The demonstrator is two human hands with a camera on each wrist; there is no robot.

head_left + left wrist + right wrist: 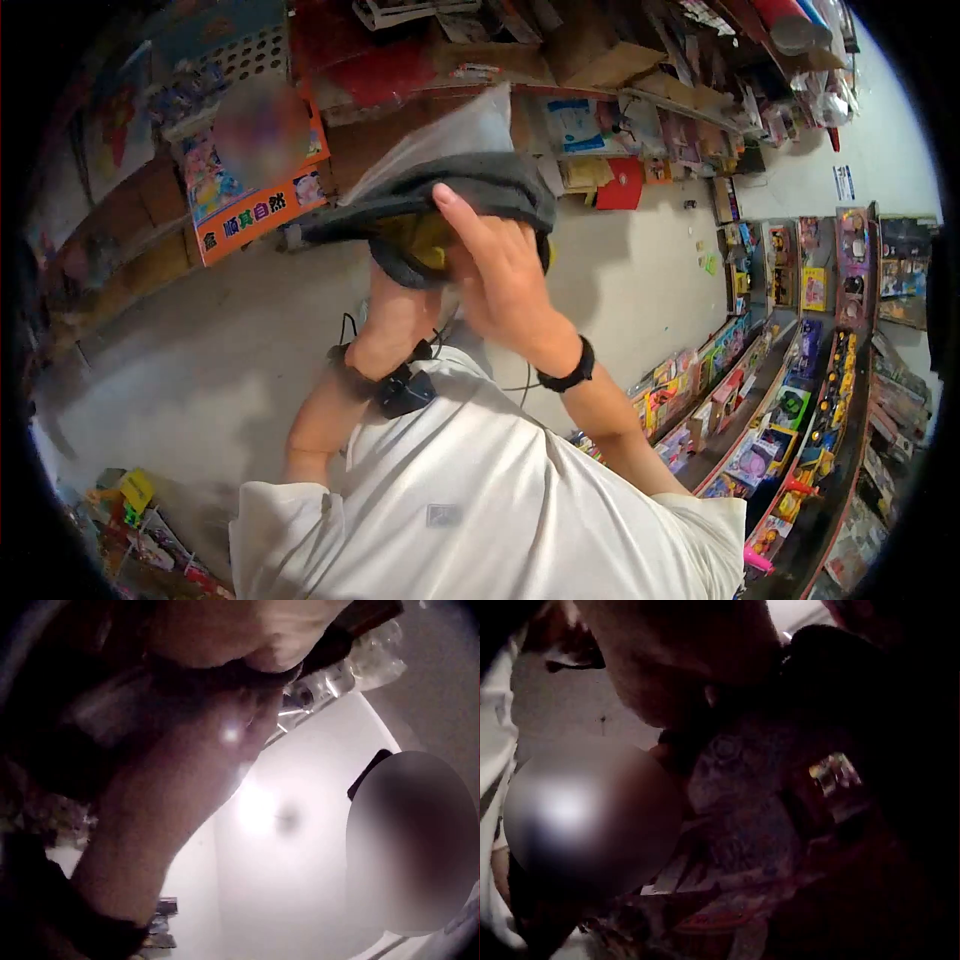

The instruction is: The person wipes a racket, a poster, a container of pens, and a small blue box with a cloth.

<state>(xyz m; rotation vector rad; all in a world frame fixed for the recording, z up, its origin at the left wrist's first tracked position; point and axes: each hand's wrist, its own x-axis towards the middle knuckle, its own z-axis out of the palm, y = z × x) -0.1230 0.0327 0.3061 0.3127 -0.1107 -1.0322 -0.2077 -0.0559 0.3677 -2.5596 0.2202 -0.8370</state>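
Note:
A dark grey cap (400, 195) with a yellow inside is held up in front of the person's chest, its brim toward the left in the head view. My right hand (505, 285) grips its near edge, one digit lying over the outside and the others tucked under the rim. My left hand (400, 305) reaches up into the cap from below, and its fingers are hidden there. Behind the cap a sheet of clear plastic (445, 135) rises to a point. The left wrist view shows the right forearm (142, 825) close by; the right wrist view is very dark.
Loaded shelves (580, 75) run overhead across the back. An orange-edged printed box (255, 215) hangs over at the left. Racks of packaged toys (770, 450) stand at the right, by a pale wall (610, 290). More packaged goods (150, 530) lie at lower left.

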